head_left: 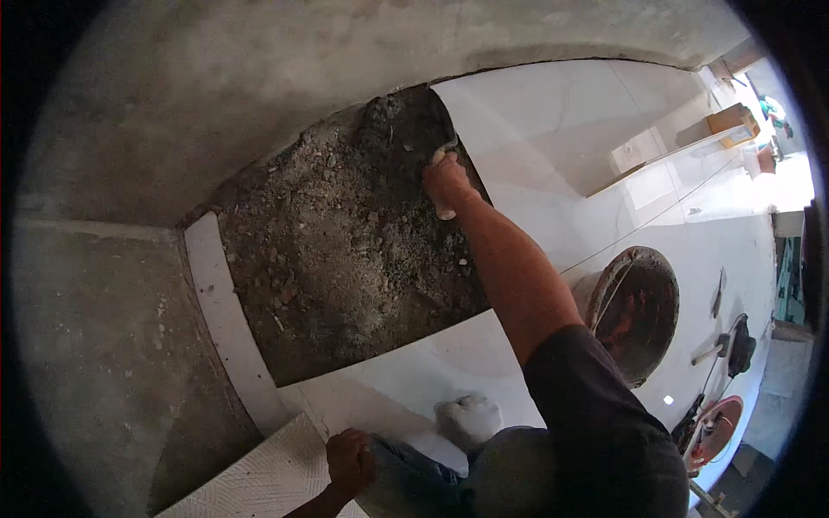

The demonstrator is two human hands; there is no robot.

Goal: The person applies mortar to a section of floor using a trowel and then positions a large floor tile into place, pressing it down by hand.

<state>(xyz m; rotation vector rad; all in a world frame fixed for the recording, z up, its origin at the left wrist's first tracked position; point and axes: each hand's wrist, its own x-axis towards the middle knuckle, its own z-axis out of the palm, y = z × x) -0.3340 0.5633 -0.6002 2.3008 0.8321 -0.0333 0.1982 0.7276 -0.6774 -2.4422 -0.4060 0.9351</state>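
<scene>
My right hand (446,179) reaches out over the far right edge of a patch of bare earth and rubble (345,233). Its fingers are wrapped round the pale handle of a trowel (445,211); the blade is mostly hidden at the tile edge. White floor tiles (535,129) border the patch to the right and on the near side. Low at the front, my left hand (350,457) rests by my knee with its fingers curled in and nothing visible in them. Beside it lies a pale tile with a ridged surface (259,475).
A mortar-stained bucket (635,315) stands on the tiles to the right. Farther right lie a mallet (712,350), a thin tool (718,293) and a reddish basin (717,432). A cardboard box (734,121) sits at the far right. Bare concrete walls (259,86) enclose the far and left sides.
</scene>
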